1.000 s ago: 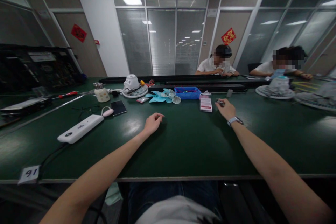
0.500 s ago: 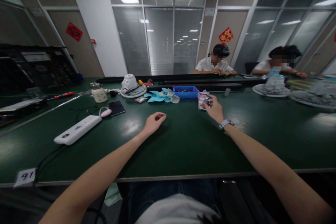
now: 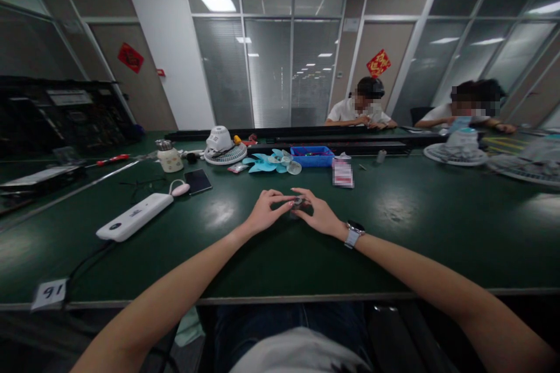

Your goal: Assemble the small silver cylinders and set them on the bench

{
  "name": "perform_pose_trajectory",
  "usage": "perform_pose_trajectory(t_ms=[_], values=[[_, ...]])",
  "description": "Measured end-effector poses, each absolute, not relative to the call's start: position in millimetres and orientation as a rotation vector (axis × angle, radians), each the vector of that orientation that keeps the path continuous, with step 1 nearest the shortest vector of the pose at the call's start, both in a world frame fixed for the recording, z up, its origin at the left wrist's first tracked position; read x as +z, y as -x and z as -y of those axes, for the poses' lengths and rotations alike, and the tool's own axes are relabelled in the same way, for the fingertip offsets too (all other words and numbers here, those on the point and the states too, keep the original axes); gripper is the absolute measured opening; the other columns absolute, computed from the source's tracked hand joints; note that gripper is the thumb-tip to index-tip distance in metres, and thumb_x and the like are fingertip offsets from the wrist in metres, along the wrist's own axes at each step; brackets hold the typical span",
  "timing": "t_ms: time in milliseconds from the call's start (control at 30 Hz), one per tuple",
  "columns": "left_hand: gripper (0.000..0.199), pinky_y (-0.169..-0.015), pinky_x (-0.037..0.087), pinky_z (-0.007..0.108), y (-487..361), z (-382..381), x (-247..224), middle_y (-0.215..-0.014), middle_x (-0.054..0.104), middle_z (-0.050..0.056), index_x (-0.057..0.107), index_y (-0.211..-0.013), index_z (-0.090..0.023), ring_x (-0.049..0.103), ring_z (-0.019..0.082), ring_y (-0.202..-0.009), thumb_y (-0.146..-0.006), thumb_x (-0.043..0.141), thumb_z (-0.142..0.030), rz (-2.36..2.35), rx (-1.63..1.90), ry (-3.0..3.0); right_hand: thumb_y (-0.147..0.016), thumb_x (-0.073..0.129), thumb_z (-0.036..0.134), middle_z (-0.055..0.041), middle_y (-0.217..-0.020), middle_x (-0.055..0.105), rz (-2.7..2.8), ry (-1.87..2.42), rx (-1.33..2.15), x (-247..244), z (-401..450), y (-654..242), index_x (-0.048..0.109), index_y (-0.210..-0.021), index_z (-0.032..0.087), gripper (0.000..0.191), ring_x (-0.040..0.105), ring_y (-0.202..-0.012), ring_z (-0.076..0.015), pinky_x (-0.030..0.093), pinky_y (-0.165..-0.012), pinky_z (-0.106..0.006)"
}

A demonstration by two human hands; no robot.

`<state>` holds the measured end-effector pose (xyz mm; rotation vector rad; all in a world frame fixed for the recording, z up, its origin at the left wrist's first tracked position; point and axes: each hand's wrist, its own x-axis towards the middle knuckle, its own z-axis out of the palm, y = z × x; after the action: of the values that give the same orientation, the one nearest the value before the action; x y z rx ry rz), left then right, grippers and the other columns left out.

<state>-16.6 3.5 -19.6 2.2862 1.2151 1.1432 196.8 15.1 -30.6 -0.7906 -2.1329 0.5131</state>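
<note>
Firm on one side, light on the other

I have the part (image 3: 298, 203), small, dark and partly shiny, over the middle of the desk (image 3: 280, 262), between its near edge and the row of things towards its far edge. My right fingers (image 3: 308, 194) are closed on it, the index curled over the far side and the thumb nearer me. My left fingers (image 3: 283, 208) reach it from the left, thumb and index converging; whether they grip it or only touch it, I cannot tell. Between them they cover most of it, so its exact shape is hidden.

To handle it well, I think the right fingers should carry the weight and keep still, leaving the left ones free for small, light adjustments. A loose pinch looks like the main risk: something this little could slip and roll, so I'd work low and well back from the near edge. Tilting it out from under my fingertips would give me a better view. The watch (image 3: 353, 233) on my right wrist is clear of the work.

Towards the far edge, left to right, lie the fan head (image 3: 221, 143), blade (image 3: 265, 162), tray (image 3: 312, 161) and packet (image 3: 342, 175), then a grey cylinder (image 3: 381, 155). The phone (image 3: 198, 181) and white block (image 3: 135, 217) lie towards the left edge. None of these touches my fingers.
</note>
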Motion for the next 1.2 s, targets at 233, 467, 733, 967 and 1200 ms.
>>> perform_pose_trajectory(t_ms=[233, 467, 733, 967, 1200], values=[[0.029, -0.091, 0.043, 0.036, 10, -5, -20, -0.105, 0.065, 0.006, 0.073, -0.112, -0.028, 0.052, 0.023, -0.103, -0.091, 0.058, -0.043, -1.222, 1.161, -2.226, -0.086, 0.065, 0.031, -0.005, -0.123, 0.064, 2.168, 0.805, 0.478, -30, -15, -198, 0.039, -0.143, 0.03, 0.063, 0.067, -0.098, -0.0194, 0.054, -0.091, -0.04], [0.025, -0.092, 0.04, 0.038, 4, -11, -22, -0.105, 0.069, 0.005, 0.075, -0.102, -0.025, 0.055, 0.024, -0.105, -0.089, 0.06, -0.041, -1.207, 1.189, -2.209, -0.086, 0.065, 0.031, -0.0053, -0.135, 0.057, 2.223, 0.736, 0.472, -26, -8, -196, 0.039, -0.143, 0.031, 0.063, 0.066, -0.098, -0.0185, 0.054, -0.092, -0.038], [0.018, -0.088, 0.041, 0.037, -1, -13, -14, -0.092, 0.074, 0.004, 0.077, -0.092, -0.022, 0.062, 0.022, -0.094, -0.086, 0.065, -0.034, -1.262, 1.286, -2.18, -0.085, 0.066, 0.031, -0.0056, -0.132, 0.059, 2.228, 0.765, 0.45, -27, -7, -195, 0.034, -0.146, 0.032, 0.069, 0.068, -0.093, -0.0185, 0.055, -0.088, -0.039], [0.024, -0.08, 0.047, 0.032, 28, -21, -15, -0.092, 0.076, 0.005, 0.078, -0.093, -0.023, 0.066, 0.022, -0.089, -0.084, 0.065, -0.04, -1.309, 1.196, -2.123, -0.085, 0.067, 0.032, -0.0052, -0.119, 0.065, 2.238, 0.789, 0.475, -26, -7, -196, 0.027, -0.149, 0.032, 0.075, 0.068, -0.096, -0.0195, 0.054, -0.089, -0.041], [0.027, -0.068, 0.046, 0.028, 42, -26, -30, -0.086, 0.077, 0.002, 0.079, -0.094, -0.023, 0.066, 0.02, -0.076, -0.079, 0.066, -0.042, -1.402, 0.858, -2.094, -0.087, 0.063, 0.032, -0.0037, -0.114, 0.067, 2.157, 0.83, 0.454, -24, -14, -205, 0.034, -0.145, 0.031, 0.065, 0.068, -0.097, -0.0194, 0.054, -0.089, -0.041]])
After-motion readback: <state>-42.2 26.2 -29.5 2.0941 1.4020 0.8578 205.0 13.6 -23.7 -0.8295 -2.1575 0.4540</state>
